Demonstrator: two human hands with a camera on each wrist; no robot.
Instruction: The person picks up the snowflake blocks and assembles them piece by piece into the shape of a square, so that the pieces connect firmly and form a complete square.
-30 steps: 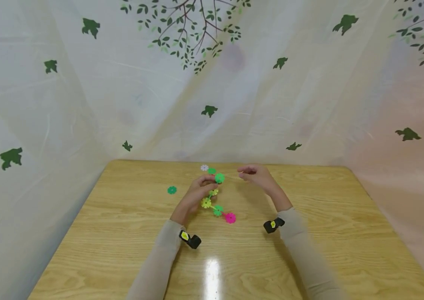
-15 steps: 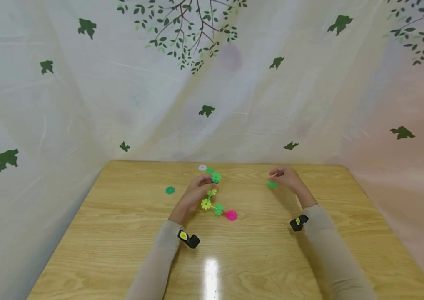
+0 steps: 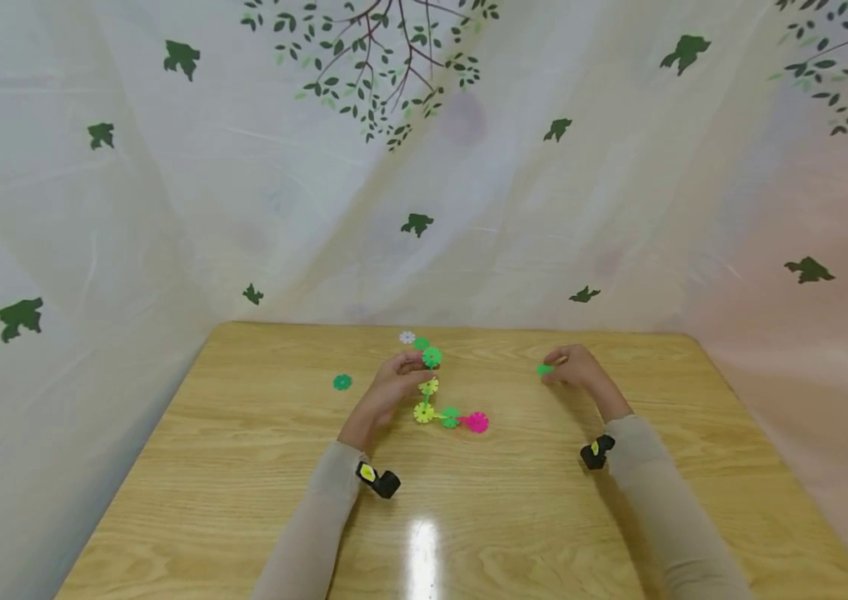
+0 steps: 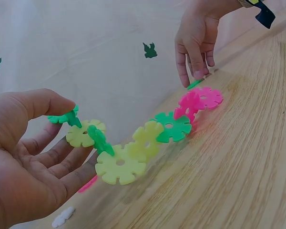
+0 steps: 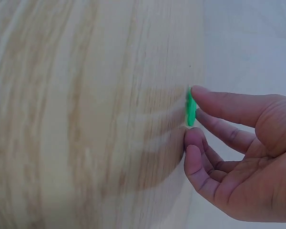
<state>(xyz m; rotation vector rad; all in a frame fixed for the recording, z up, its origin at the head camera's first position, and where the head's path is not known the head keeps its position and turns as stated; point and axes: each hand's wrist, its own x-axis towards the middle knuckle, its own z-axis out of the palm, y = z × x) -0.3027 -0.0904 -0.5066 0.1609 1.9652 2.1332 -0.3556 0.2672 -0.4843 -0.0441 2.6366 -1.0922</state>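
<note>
My left hand (image 3: pixel 391 385) pinches the green end of a chain of notched interlocking flower discs between thumb and fingers. In the left wrist view the chain runs through a yellow disc (image 4: pixel 120 164) and a green disc (image 4: pixel 170 127) to a pink disc (image 4: pixel 210 97) at its far end. My right hand (image 3: pixel 580 371) is well to the right, low at the table. Its thumb and fingers pinch a single green disc (image 5: pixel 191 112) by its edges, seen edge-on in the right wrist view. The left fingers hide part of the chain's upper end.
On the wooden table (image 3: pixel 259 500), a dark green disc (image 3: pixel 342 382) lies left of my left hand. Behind that hand are a white disc (image 3: pixel 407 337) and another green disc (image 3: pixel 421 342). A printed curtain (image 3: pixel 319 208) hangs at the table's back edge.
My right hand has moved right, away from the chain, and come down onto the loose green disc. My left hand stays in place, while the chain's pink end has swung right and slightly up.
</note>
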